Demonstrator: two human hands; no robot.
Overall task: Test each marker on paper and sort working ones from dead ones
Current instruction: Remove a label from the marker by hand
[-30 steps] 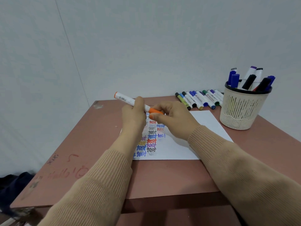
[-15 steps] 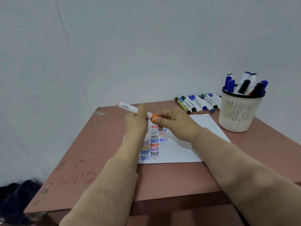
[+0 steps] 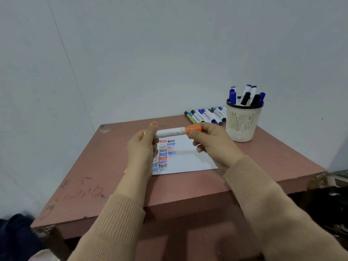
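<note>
Two hands: left hand (image 3: 141,147) and right hand (image 3: 211,142), both raised over the sheet of paper (image 3: 188,161), each in a tan knit sleeve.
Left grip: fingers and thumb curled round the left end of the orange marker (image 3: 170,132), above the paper's left edge.
Right grip: thumb and fingertips pinching the orange cap (image 3: 194,127), above the paper's far edge.
Marker: white barrel, roughly level, clear of the paper; cap meets its right end; whether it is seated cannot be told.
Paper: white, flat on the table (image 3: 113,166); "test" repeated in several colours down its left side.
Loose markers (image 3: 205,115): a row lying beyond the paper's far right corner.
Pen holder (image 3: 242,125): cream slotted cup, right of the paper, holding upright markers.
</note>
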